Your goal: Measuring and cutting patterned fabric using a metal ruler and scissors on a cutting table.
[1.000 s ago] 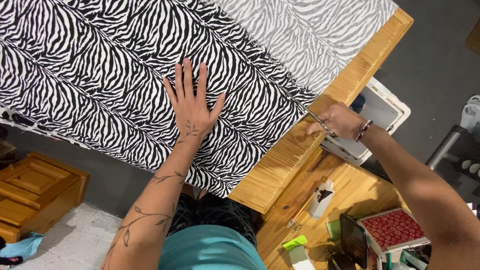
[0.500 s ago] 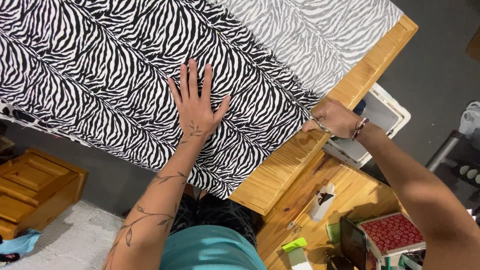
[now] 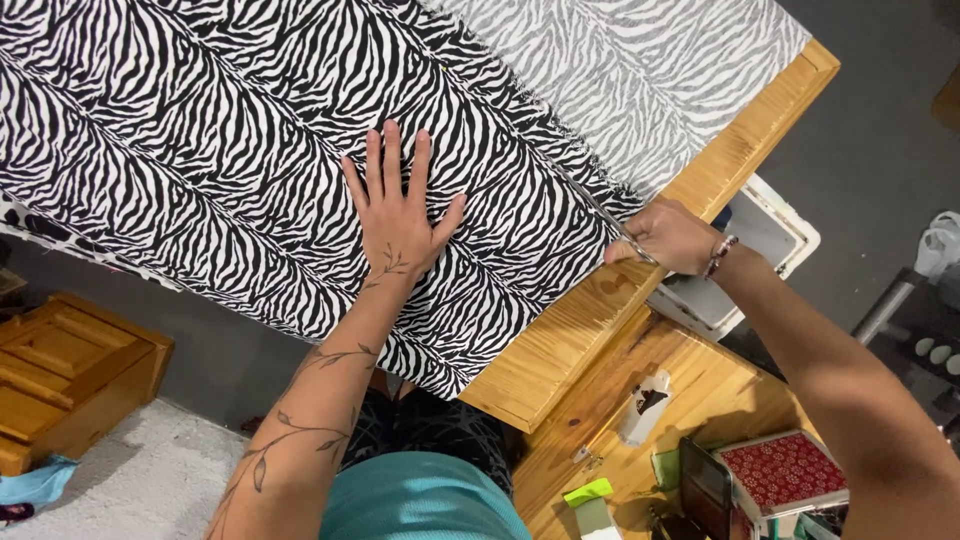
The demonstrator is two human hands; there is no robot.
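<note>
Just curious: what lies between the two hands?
In the head view, only zebra-print fabric spread on the wooden table lies between left hand and right hand.

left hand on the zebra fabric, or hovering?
Touching. The head view shows the left hand lying flat, fingers spread, palm down on the zebra-print fabric, with no gap or shadow under it.

fabric (image 3: 250, 150) on table (image 3: 600, 330); left hand (image 3: 400, 215) flat on fabric.

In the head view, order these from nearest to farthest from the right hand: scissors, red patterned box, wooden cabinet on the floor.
1. Scissors: held in the right hand, at the fabric's edge.
2. Red patterned box: below, lower right.
3. Wooden cabinet: far left, on the floor.
</note>
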